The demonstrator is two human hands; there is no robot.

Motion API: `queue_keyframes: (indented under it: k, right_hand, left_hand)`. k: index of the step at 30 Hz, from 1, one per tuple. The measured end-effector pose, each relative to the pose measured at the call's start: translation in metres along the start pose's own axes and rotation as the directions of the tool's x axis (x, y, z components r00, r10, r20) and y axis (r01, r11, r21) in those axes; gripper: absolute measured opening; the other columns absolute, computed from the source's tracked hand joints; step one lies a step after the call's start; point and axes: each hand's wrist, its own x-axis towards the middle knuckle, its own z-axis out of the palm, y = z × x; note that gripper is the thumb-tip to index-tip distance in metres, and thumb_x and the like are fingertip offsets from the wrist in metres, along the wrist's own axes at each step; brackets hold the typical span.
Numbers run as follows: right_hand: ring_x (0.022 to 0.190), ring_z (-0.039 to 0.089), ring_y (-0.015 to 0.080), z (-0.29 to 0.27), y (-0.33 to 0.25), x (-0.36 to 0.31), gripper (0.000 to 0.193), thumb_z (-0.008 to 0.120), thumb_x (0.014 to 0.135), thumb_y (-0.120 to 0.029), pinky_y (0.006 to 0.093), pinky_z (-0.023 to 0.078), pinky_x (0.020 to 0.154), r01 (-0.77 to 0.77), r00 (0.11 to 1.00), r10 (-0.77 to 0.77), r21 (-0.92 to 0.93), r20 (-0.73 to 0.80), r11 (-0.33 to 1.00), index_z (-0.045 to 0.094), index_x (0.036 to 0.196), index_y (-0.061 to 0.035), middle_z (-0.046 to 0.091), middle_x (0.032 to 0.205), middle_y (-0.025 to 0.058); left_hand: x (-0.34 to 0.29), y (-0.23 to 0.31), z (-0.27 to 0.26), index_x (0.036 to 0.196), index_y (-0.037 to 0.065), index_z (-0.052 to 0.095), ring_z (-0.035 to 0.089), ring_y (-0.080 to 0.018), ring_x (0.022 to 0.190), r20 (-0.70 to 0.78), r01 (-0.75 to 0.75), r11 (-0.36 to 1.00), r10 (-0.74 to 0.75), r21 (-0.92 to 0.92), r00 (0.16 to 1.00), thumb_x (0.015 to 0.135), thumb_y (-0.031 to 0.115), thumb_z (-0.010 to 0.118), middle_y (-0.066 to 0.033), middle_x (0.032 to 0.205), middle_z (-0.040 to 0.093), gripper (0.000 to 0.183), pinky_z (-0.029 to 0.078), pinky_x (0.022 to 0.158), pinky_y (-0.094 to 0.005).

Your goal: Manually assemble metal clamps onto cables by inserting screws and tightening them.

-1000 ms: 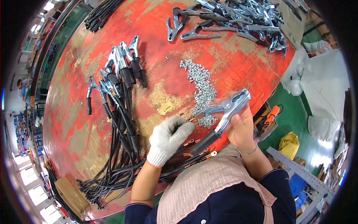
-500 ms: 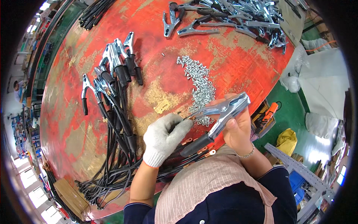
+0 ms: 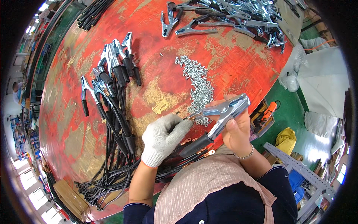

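My bare right hand (image 3: 238, 132) grips a silver spring clamp (image 3: 223, 118), its jaws pointing up and right. One handle of the clamp wears a black sleeve (image 3: 196, 145); the other handle ends at my left hand (image 3: 158, 138), which wears a white knitted glove. Thumb and forefinger of the glove pinch that handle end, where a bit of copper (image 3: 192, 118) shows; the glove hides the rest. Just beyond the clamp lies a pile of small bolts and nuts (image 3: 200, 84). Copper cable lugs (image 3: 210, 152) lie between my hands and the apron.
Left of the glove, several clamps (image 3: 118, 61) lie with black cables (image 3: 112, 149) on the worn red table (image 3: 149, 61). More clamps (image 3: 238, 16) are heaped at the far right. A cable bundle (image 3: 95, 14) sits at the far left. An orange tool (image 3: 269, 111) stands beyond the table's right edge.
Both hands keep their hold on the clamp with almost no movement. The whole view has shifted very slightly.
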Motion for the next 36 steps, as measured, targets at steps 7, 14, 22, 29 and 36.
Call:
queue_keyframes:
  k: [7, 14, 22, 29, 36]
  right_hand:
    - [0.115, 0.057, 0.0364, 0.002, -0.001, 0.000, 0.062, 0.069, 0.087, -0.027, 0.0536, 0.047, 0.098, 0.011, 1.000, -0.011, -0.008, 0.005, 1.000, 0.034, 0.133, -0.0037, 0.056, 0.121, 0.0220]
    - [0.116, 0.054, 0.0282, 0.002, 0.001, -0.002, 0.055, 0.067, 0.089, -0.015, 0.0458, 0.042, 0.100, 0.026, 0.999, -0.030, 0.085, 0.045, 0.996, 0.034, 0.132, -0.0053, 0.053, 0.124, 0.0219]
    - [0.115, 0.056, 0.0373, 0.004, 0.000, -0.002, 0.064, 0.069, 0.087, -0.029, 0.0544, 0.046, 0.098, 0.017, 1.000, -0.017, -0.030, -0.013, 0.999, 0.032, 0.132, -0.0030, 0.055, 0.120, 0.0221]
    - [0.116, 0.056, 0.0354, 0.004, -0.002, -0.001, 0.062, 0.069, 0.087, -0.026, 0.0547, 0.045, 0.100, -0.026, 1.000, 0.025, -0.019, -0.018, 0.999, 0.033, 0.132, -0.0035, 0.055, 0.122, 0.0217]
    - [0.118, 0.054, 0.0263, 0.003, 0.000, 0.010, 0.055, 0.068, 0.087, -0.012, 0.0425, 0.044, 0.100, -0.078, 0.992, 0.070, 0.072, 0.110, 0.994, 0.038, 0.132, -0.0019, 0.056, 0.124, 0.0184]
  left_hand:
    - [0.000, -0.001, 0.000, 0.081, 0.009, 0.070, 0.060, -0.0182, 0.057, 0.006, 0.023, 1.000, -0.023, -0.012, 1.000, 0.084, 0.041, 0.068, -0.0080, 0.063, 0.061, 0.032, 0.046, 0.057, -0.0318]
    - [0.000, -0.001, -0.001, 0.082, 0.011, 0.071, 0.062, -0.0202, 0.059, 0.020, 0.040, 0.999, -0.040, 0.000, 0.999, 0.085, 0.044, 0.067, -0.0083, 0.064, 0.062, 0.033, 0.046, 0.057, -0.0325]
    - [0.002, 0.000, -0.003, 0.083, 0.011, 0.071, 0.063, -0.0193, 0.060, 0.048, 0.060, 0.998, -0.060, 0.000, 0.997, 0.084, 0.044, 0.067, -0.0088, 0.065, 0.063, 0.033, 0.047, 0.058, -0.0322]
    - [0.005, -0.004, -0.002, 0.084, 0.010, 0.071, 0.063, -0.0212, 0.061, 0.051, 0.060, 0.998, -0.059, -0.009, 0.997, 0.084, 0.043, 0.067, -0.0098, 0.066, 0.063, 0.034, 0.047, 0.059, -0.0328]
    - [0.011, 0.000, -0.004, 0.113, 0.007, 0.063, 0.068, -0.0273, 0.080, 0.046, -0.218, 0.972, 0.222, -0.084, 0.974, 0.093, 0.026, 0.055, -0.0119, 0.085, 0.068, 0.029, 0.051, 0.072, -0.0352]
